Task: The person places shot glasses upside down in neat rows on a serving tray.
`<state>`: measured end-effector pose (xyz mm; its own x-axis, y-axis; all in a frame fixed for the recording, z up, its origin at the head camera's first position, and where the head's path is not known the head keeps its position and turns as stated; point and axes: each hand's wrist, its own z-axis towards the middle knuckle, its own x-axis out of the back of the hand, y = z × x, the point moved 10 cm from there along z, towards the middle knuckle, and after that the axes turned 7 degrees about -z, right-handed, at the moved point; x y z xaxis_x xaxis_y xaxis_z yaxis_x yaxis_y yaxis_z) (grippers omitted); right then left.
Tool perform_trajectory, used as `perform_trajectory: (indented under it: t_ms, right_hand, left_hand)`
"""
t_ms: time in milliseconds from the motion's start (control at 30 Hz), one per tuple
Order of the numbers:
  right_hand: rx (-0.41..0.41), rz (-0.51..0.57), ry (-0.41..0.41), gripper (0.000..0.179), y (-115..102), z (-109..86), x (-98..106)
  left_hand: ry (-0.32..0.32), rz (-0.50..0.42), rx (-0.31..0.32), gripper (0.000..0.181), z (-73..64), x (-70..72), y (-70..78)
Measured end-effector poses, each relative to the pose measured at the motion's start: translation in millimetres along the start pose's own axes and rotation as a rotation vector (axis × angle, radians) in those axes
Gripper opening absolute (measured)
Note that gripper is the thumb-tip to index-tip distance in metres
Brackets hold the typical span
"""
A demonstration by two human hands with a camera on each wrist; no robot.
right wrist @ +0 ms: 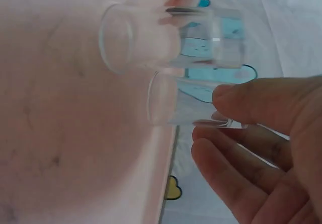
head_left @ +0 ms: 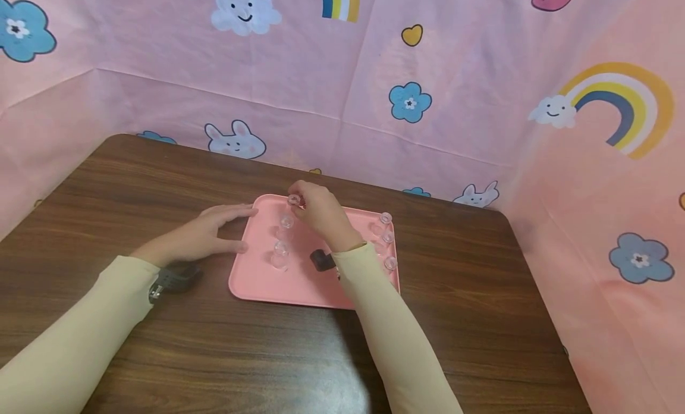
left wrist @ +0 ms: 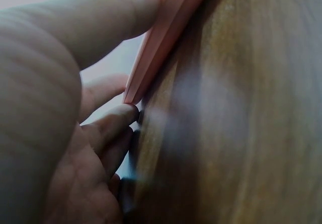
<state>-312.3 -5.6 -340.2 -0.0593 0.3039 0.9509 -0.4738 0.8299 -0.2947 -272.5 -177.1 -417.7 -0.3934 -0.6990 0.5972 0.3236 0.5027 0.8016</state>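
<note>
A pink tray [head_left: 316, 290] lies on the wooden table with small clear cylindrical containers on it. At its far left corner my right hand [head_left: 323, 215] pinches one clear container [right wrist: 168, 100] near the top between thumb and fingers. The container's lower end is against or very near the tray surface. Beside it in the right wrist view stands another clear container [right wrist: 151, 38]. My left hand [head_left: 198, 234] is at the tray's left edge, fingers extended and thumb apart; in the left wrist view the thumb [left wrist: 121, 12] touches the pink rim [left wrist: 161, 43].
Two clear containers, a farther one [head_left: 286, 222] and a nearer one [head_left: 280, 248], stand on the tray's left side. Three more, including a middle one [head_left: 387, 238], line its right side. Patterned pink cloth [head_left: 342, 93] hangs behind the brown table [head_left: 471, 319].
</note>
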Motion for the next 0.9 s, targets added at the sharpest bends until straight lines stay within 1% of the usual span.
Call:
perform_trajectory:
  t_ms: [167, 267, 367, 433, 467, 533, 600, 667, 733, 800, 867, 900]
  right_hand:
    - [0.014, 0.003, -0.023, 0.025, 0, 3.6, -7]
    - [0.04, 0.031, -0.041, 0.031, 1, -0.2, -6]
    - [0.081, 0.072, -0.034, 0.037, 3, -16.2, 9]
    - [0.103, 0.12, 0.003, 0.036, 8, -34.3, 27]
    - [0.115, 0.144, 0.037, 0.034, 11, -44.9, 38]
    - [0.119, 0.186, 0.126, 0.028, 24, -67.1, 61]
    - [0.1, 0.217, 0.23, 0.022, 43, -88.4, 81]
    - [0.06, 0.22, 0.333, 0.017, 66, -106.7, 96]
    - [0.011, 0.215, 0.414, 0.015, 87, -122.1, 106]
    - [-0.043, 0.2, 0.459, 0.014, 107, -134.5, 109]
    - [-0.111, 0.187, 0.453, 0.015, 123, -143.2, 106]
    - [-0.151, 0.184, 0.431, 0.017, 131, -146.7, 102]
  left_hand:
    - [-0.005, 0.002, 0.002, 0.077, 0.2, 0.5, 0.7]
    - [-0.009, 0.003, 0.016, 0.077, -0.8, 0.7, -0.1]
    - [-0.014, 0.001, 0.037, 0.079, -1.8, 0.4, -1.0]
    - [-0.017, -0.003, 0.046, 0.08, -2.4, 0.1, -1.5]
    - [-0.018, -0.008, 0.045, 0.08, -2.1, 0.3, -1.4]
    - [-0.019, -0.013, 0.042, 0.081, -1.5, 2.0, -1.5]
    - [-0.019, -0.017, 0.038, 0.081, -1.5, 5.3, -2.3]
    - [-0.018, -0.02, 0.035, 0.081, -1.7, 8.7, -3.5]
    - [-0.017, -0.019, 0.044, 0.082, -2.1, 11.2, -6.5]
    - [-0.018, -0.022, 0.071, 0.083, -2.9, 12.3, -11.4]
    - [-0.018, -0.017, 0.099, 0.084, -3.8, 12.6, -15.6]
    - [-0.018, -0.019, 0.114, 0.085, -4.3, 12.4, -17.8]
